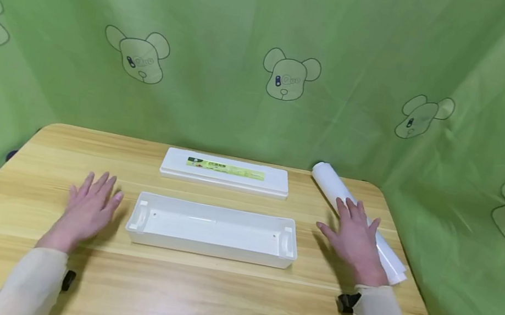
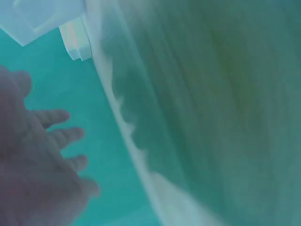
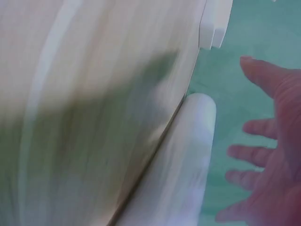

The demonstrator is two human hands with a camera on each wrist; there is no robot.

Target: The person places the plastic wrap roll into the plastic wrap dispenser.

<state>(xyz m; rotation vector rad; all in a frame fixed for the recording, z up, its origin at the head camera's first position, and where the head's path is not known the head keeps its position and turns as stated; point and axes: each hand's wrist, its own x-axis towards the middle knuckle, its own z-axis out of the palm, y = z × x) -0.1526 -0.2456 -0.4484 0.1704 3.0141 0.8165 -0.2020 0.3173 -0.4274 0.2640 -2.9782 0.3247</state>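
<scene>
My left hand (image 1: 87,210) is held over the table with its fingers straight and spread, left of an open white plastic box (image 1: 209,250). It holds nothing. On the other side my right hand (image 1: 355,241), also empty and spread, overlaps a white roll of film (image 1: 335,185) in the head view. In the right wrist view the roll (image 3: 174,174) lies on the table below the spread fingers (image 3: 254,155). Behind the box rests a long white lid (image 1: 223,179) with a green and yellow label. The box stands upright, its inside facing me.
The wooden table (image 1: 188,303) has rounded far corners. A green curtain (image 1: 212,100) with bear-head prints hangs behind it and along both sides. A black wrist strap piece (image 1: 347,302) shows beside the right sleeve.
</scene>
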